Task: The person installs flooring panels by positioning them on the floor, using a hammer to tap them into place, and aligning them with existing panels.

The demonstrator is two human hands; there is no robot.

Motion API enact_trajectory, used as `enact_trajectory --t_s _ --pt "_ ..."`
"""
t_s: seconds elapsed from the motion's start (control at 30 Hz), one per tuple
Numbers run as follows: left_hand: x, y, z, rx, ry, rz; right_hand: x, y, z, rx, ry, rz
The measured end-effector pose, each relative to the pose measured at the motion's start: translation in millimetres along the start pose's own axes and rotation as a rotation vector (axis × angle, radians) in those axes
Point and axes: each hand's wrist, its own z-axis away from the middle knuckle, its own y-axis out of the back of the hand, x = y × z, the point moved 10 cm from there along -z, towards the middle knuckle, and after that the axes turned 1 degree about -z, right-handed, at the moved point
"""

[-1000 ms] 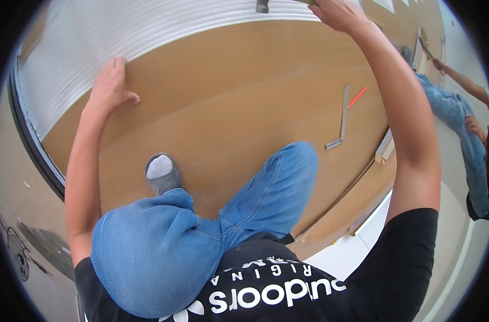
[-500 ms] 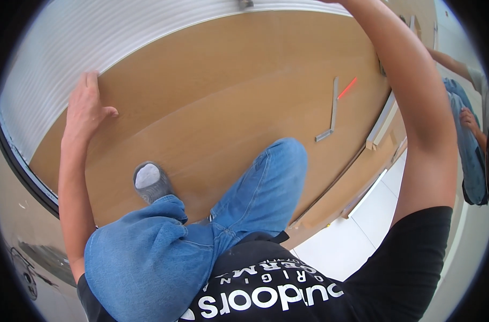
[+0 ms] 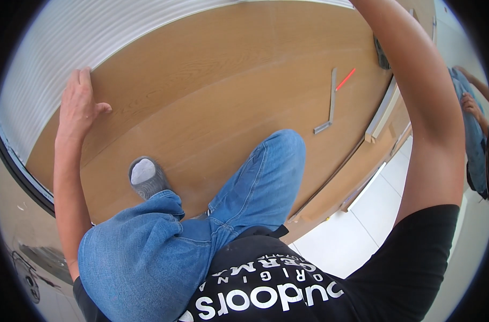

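Observation:
My left hand (image 3: 79,102) rests at the border between a wood-grain board (image 3: 201,64) and a white ribbed sheet (image 3: 121,24). Its fingers stretch forward along the sheet's edge and the thumb is spread over the board; nothing is held. My right arm (image 3: 416,80) reaches far forward across the right side, and its hand lies beyond the top of the picture. On the board to the right are a metal try square (image 3: 332,102) and a slim red stick (image 3: 345,79), apparently a pencil, touching or nearly touching its blade.
I squat on the board, my grey shoe (image 3: 150,180) planted on it. Long strips (image 3: 383,115) lie along its right edge, with white floor tiles (image 3: 357,225) beyond. A dark frame edge (image 3: 22,180) curves at the left. Another person in jeans (image 3: 470,123) shows at the far right.
The view has shifted slightly. My right hand, partly visible at the top edge before, is now out of the picture. My left hand stays on the same border. The other person's arm has moved.

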Motion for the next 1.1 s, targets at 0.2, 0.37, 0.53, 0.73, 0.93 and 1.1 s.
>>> enact_trajectory --t_s 0.2,0.37,0.53,0.73,0.93,1.1 --pt "5.3 5.2 1.3 0.044 -0.037 -0.009 4.7 -4.0 5.8 -0.039 -0.044 0.014" --pt "1.2 6.6 2.1 0.075 -0.053 -0.019 5.7 2.0 6.6 0.031 -0.076 -0.020" --pt "3.9 0.3 -1.4 0.030 -0.024 -0.009 7.5 3.7 9.0 0.024 -0.093 -0.025" --pt "-0.3 1.5 0.8 0.100 -0.127 -0.046 -1.4 12.0 15.2 0.045 -0.107 -0.033" --pt "0.1 1.2 -10.8 0.010 -0.069 -0.052 -17.6 30.8 13.1 0.094 -0.122 -0.082" --pt "2.2 5.9 -10.0 -0.110 -0.024 -0.061 -4.3 14.7 1.7 0.059 -0.048 -0.066"
